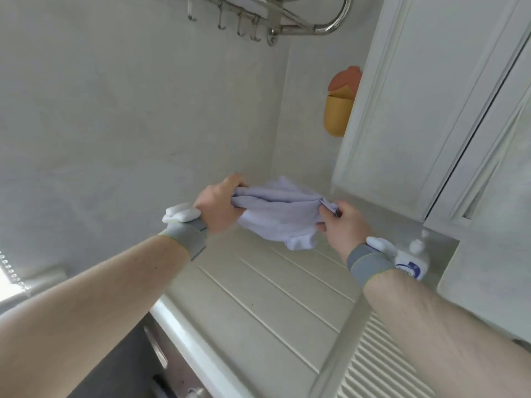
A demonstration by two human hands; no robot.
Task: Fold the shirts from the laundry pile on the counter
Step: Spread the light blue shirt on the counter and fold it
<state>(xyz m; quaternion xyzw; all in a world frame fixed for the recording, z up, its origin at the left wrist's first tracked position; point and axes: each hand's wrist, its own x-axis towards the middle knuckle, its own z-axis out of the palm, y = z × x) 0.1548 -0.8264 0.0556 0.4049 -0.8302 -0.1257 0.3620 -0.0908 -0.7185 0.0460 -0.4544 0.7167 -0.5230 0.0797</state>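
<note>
Counter (258,305): a pale grooved surface running from the lower centre of the frame toward the far corner; we note its front edge lies close below our forearms. A shirt laid too near that edge could slide off toward the dark cabinet front at lower left.

Left hand (218,205): centre of the frame, fingers curled round a bunched end of the cloth, a grey wristband behind it. We judge this fistful too thick to find a seam by; if we shake out from here the cloth may stay twisted.

Right hand (344,225): right of centre, thumb and fingers pinching the other end of the cloth. The pinch takes little fabric (a corner or hem, we cannot tell which) and could slip under a sharp pull.

Shirt (281,216): pale lilac, crumpled, stretched between our two hands above the counter, its lower fold hanging near or on the surface. Not yet spread, so no fold is begun.

Bottle (411,262): white with a blue label, at right, just behind the right wrist. A backward sweep of that arm could knock it over.

Wall holder (340,104): yellow and orange, upper right, well apart from the work.

Hook rail (273,24): metal, top centre of the frame, out of reach of the cloth.
</note>
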